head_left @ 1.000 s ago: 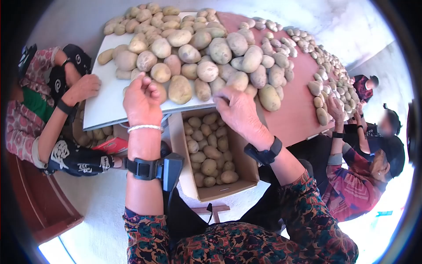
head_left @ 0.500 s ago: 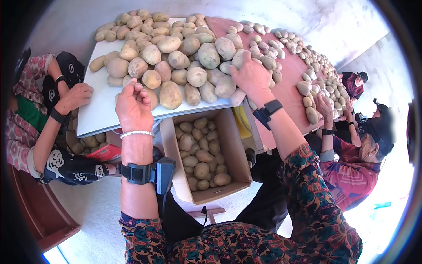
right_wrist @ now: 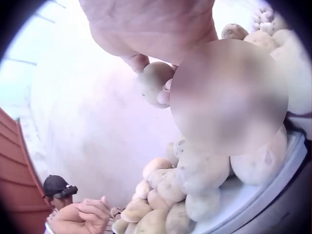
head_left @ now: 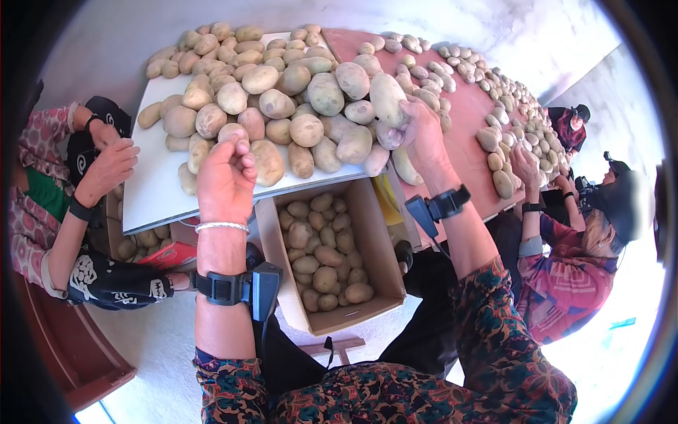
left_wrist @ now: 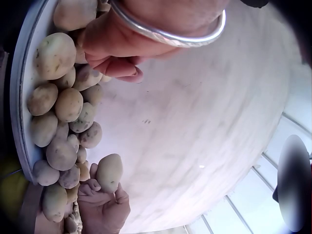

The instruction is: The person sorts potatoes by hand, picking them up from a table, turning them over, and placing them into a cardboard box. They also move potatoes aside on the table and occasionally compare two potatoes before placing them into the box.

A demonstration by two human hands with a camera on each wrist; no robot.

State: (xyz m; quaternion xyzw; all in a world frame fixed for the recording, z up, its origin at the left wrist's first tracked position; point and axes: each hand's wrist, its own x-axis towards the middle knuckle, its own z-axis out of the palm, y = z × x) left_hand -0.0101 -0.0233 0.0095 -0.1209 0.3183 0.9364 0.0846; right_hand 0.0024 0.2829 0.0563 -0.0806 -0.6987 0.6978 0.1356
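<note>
My right hand (head_left: 426,134) grips a long, pale potato (head_left: 387,100) and holds it upright at the right side of the potato pile (head_left: 279,131). In the left wrist view, the fingers and thumb of that right hand (left_wrist: 103,207) pinch the lower end of the potato (left_wrist: 109,170), which stands out against the pale wall. My left hand (head_left: 224,180), with a bracelet at the wrist, hovers at the pile's near edge, its fingers loosely curled and holding nothing. In the right wrist view, the left hand (right_wrist: 83,217) appears at the lower left.
Below the white tabletop (head_left: 152,191) stands a cardboard box (head_left: 367,311) with several potatoes inside. Smaller potatoes (head_left: 526,145) cover part of a reddish board (head_left: 473,162). One person's hand (head_left: 113,166) is at the left; other people sit along the right.
My right hand has moved from above the box's back edge to the right of the pile, taken hold of a potato and raised it. The left hand stays near the pile's front.
</note>
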